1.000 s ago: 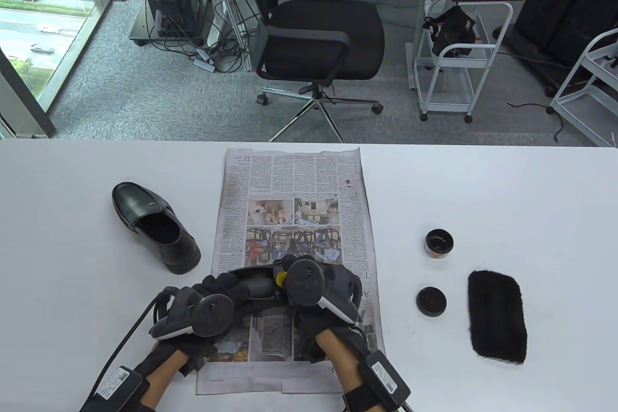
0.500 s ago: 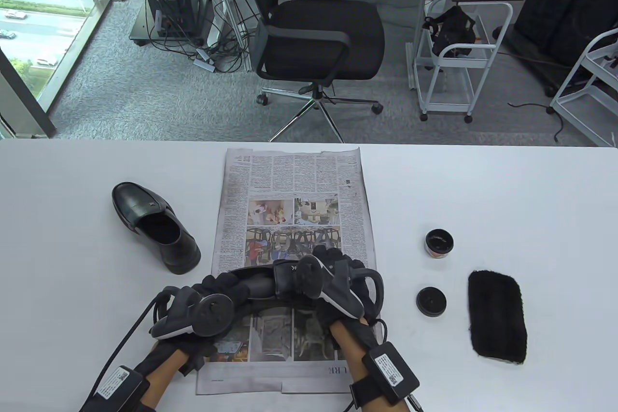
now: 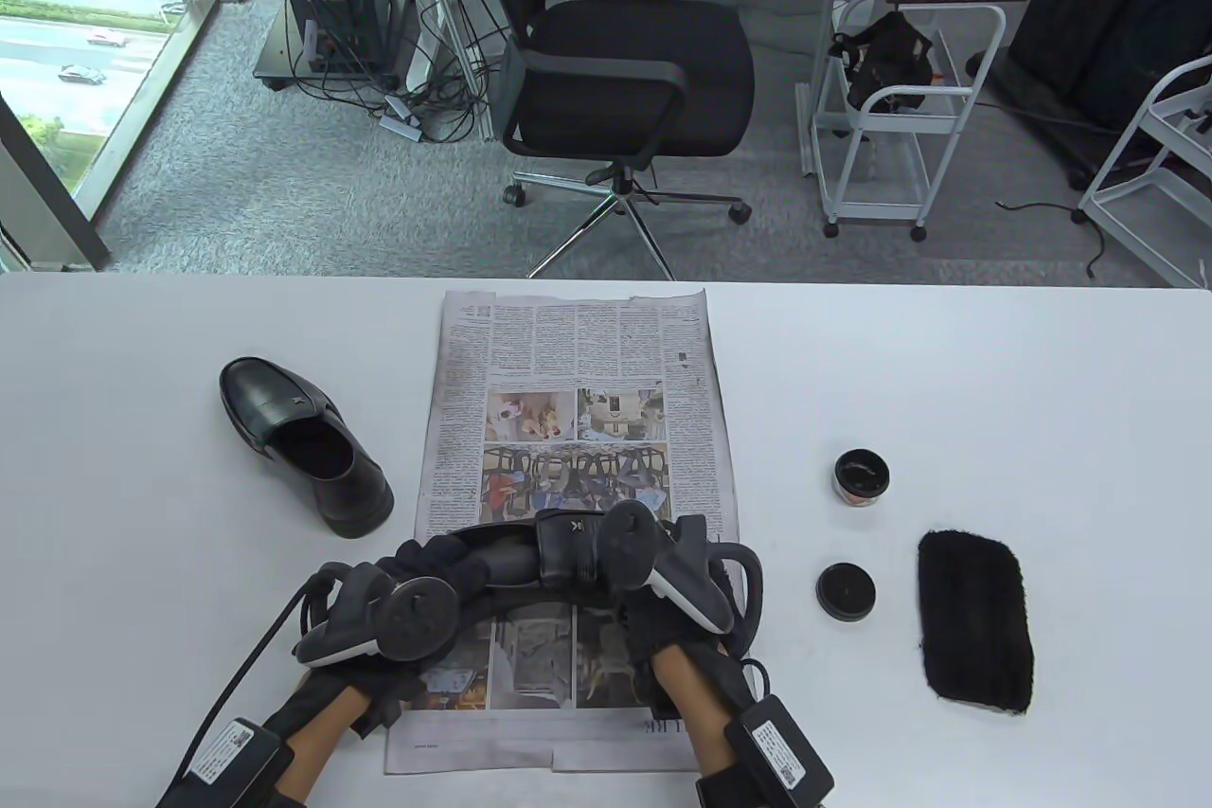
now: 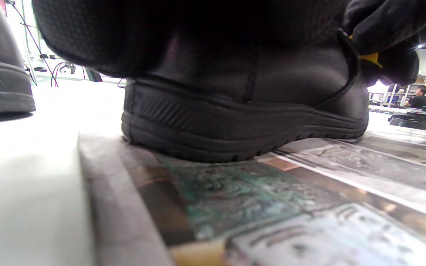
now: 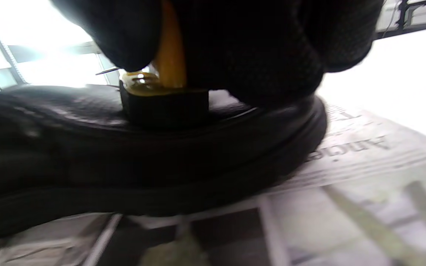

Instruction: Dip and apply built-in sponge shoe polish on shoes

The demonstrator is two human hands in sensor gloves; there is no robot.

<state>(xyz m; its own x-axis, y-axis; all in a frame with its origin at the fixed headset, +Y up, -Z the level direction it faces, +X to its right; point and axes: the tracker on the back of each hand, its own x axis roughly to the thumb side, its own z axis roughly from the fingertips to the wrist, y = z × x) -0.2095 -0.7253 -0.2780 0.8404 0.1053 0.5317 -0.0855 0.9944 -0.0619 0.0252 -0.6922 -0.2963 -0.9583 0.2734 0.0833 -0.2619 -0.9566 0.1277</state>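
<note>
A black shoe (image 3: pixel 502 559) lies on the newspaper (image 3: pixel 578 353), its heel to the left. My left hand (image 3: pixel 421 595) grips the heel end from above; in the left wrist view the heel (image 4: pixel 235 111) sits under my fingers. My right hand (image 3: pixel 663 562) is over the toe end and pinches the yellow handle of the sponge applicator (image 5: pixel 163 105). Its black sponge presses on the shoe's toe (image 5: pixel 87 147). The open polish tin (image 3: pixel 861 475) stands to the right on the table.
A second black shoe (image 3: pixel 303 443) stands left of the newspaper. The tin's lid (image 3: pixel 846 591) and a black cloth (image 3: pixel 975 620) lie to the right. Cables trail from both wrists at the table's front edge.
My right hand has slid the sponge rightwards along the shoe, from the middle to the toe end, and its wrist has swung right. My left hand and the shoe have stayed put.
</note>
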